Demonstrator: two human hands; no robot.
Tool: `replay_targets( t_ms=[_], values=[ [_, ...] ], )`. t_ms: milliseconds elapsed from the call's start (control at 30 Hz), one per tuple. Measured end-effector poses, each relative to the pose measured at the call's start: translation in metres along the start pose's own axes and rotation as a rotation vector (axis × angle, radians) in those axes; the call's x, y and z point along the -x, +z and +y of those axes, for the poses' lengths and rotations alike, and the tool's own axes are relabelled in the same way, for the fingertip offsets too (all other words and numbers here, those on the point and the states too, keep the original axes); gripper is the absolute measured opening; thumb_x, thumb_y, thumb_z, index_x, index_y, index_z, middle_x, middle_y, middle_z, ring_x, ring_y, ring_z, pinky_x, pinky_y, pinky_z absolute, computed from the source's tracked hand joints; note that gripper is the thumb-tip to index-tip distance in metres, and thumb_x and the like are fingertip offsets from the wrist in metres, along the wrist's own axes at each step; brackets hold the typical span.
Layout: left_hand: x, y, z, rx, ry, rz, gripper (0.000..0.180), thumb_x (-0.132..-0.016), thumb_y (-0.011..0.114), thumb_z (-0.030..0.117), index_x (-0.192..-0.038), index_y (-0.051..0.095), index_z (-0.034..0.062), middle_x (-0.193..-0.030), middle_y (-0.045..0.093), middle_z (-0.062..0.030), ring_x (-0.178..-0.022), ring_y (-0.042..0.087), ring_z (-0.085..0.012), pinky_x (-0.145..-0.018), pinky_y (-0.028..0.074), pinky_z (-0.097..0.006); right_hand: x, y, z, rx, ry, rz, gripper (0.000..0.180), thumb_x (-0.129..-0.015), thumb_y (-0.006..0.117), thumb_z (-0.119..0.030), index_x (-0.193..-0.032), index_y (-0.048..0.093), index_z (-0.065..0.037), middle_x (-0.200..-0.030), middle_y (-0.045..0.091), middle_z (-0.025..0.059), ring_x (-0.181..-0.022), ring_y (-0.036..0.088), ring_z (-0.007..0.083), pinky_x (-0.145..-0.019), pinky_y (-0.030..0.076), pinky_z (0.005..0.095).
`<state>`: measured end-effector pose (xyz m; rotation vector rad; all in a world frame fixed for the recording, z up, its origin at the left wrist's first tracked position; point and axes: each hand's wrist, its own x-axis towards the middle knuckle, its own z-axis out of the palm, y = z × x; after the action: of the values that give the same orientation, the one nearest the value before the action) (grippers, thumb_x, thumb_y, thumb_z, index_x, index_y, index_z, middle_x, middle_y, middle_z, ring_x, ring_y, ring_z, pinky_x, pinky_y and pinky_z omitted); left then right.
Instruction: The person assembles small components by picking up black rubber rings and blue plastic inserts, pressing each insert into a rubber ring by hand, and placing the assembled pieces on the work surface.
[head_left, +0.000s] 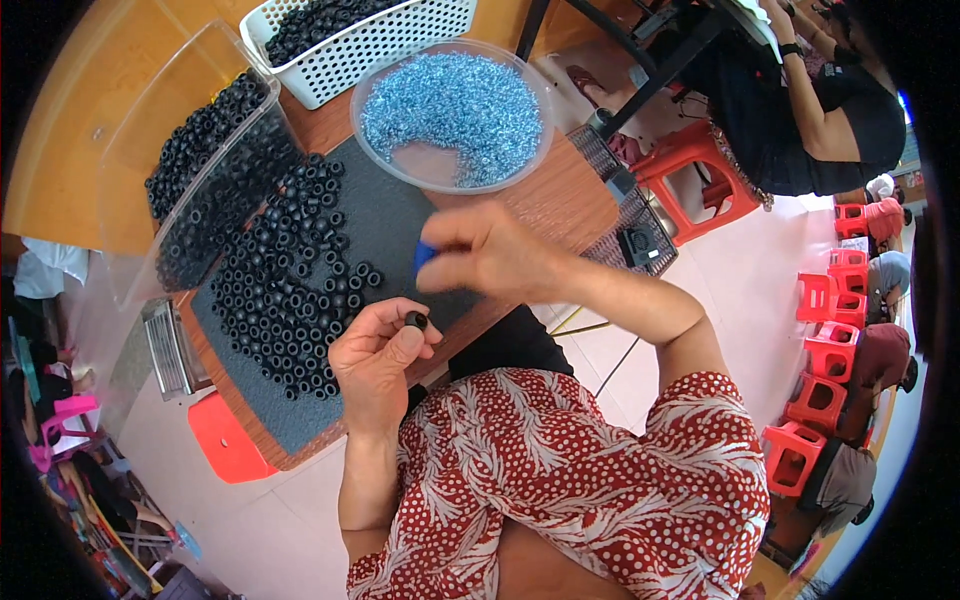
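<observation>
My left hand [376, 352] pinches one small black ring-shaped part [416, 320] between thumb and fingers, near the table's front edge. Just above and to its right, my right hand [490, 255] is closed on a small blue object [424, 255]; motion blur and the fingers hide its exact kind. Many loose black ring-shaped parts [290, 270] lie spread over a dark grey mat [385, 215], left of my hands. Beyond my right hand stands a round clear tub [545, 120] holding a mass of tiny shiny blue-silver pieces [450, 110].
A tilted clear plastic bin [130, 150] with more black parts rests at the table's left. Behind is a white perforated basket [370, 60] of black pieces. Red stools [690, 170] stand on the floor, and a person in black [830, 130] sits at the upper right.
</observation>
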<state>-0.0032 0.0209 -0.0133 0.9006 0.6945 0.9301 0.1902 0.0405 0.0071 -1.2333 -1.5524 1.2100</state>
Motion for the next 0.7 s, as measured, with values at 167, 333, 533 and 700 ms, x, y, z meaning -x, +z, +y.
replay_targets(
  t_ms=[167, 333, 533, 700],
  values=[
    [0.010, 0.008, -0.007, -0.095, -0.019, 0.044, 0.019, -0.082, 0.062, 0.007, -0.097, 0.060, -0.0032, -0.080, 0.064, -0.0076, -0.066, 0.056, -0.0091, -0.061, 0.046, -0.019, -0.062, -0.051, 0.021, 0.668, -0.427, 0.363, 0.019, -0.067, 0.068, -0.014, -0.073, 0.056, 0.000, -0.071, 0.057, 0.0161, -0.071, 0.057, 0.0305, -0.061, 0.045, 0.0389],
    [0.012, 0.012, -0.023, -0.146, -0.036, 0.052, 0.021, -0.083, 0.063, 0.010, -0.099, 0.059, -0.0028, -0.081, 0.063, -0.0064, -0.068, 0.057, -0.0083, -0.062, 0.047, -0.019, -0.091, -0.054, 0.036, 1.162, -0.535, 0.365, 0.009, -0.069, 0.062, -0.007, -0.078, 0.060, -0.005, -0.075, 0.057, 0.0096, -0.075, 0.054, 0.0268, -0.063, 0.045, 0.0379],
    [0.011, 0.013, -0.027, -0.154, -0.027, 0.108, 0.021, -0.080, 0.065, 0.009, -0.096, 0.060, -0.0029, -0.078, 0.063, -0.0085, -0.064, 0.056, -0.0096, -0.058, 0.045, -0.019, -0.089, -0.055, 0.037, 1.260, -0.421, 0.142, 0.010, -0.066, 0.065, -0.007, -0.075, 0.062, -0.006, -0.074, 0.057, 0.0093, -0.077, 0.054, 0.0290, -0.063, 0.046, 0.0394],
    [0.011, 0.012, -0.029, -0.139, -0.031, 0.101, 0.020, -0.080, 0.064, 0.007, -0.096, 0.060, -0.0030, -0.077, 0.063, -0.0093, -0.059, 0.055, -0.0093, -0.055, 0.044, -0.019, -0.086, -0.072, 0.042, 1.086, -0.343, 0.190, 0.007, -0.069, 0.062, -0.005, -0.075, 0.060, -0.004, -0.072, 0.056, 0.0113, -0.077, 0.055, 0.0306, -0.065, 0.045, 0.0415]
  ],
)
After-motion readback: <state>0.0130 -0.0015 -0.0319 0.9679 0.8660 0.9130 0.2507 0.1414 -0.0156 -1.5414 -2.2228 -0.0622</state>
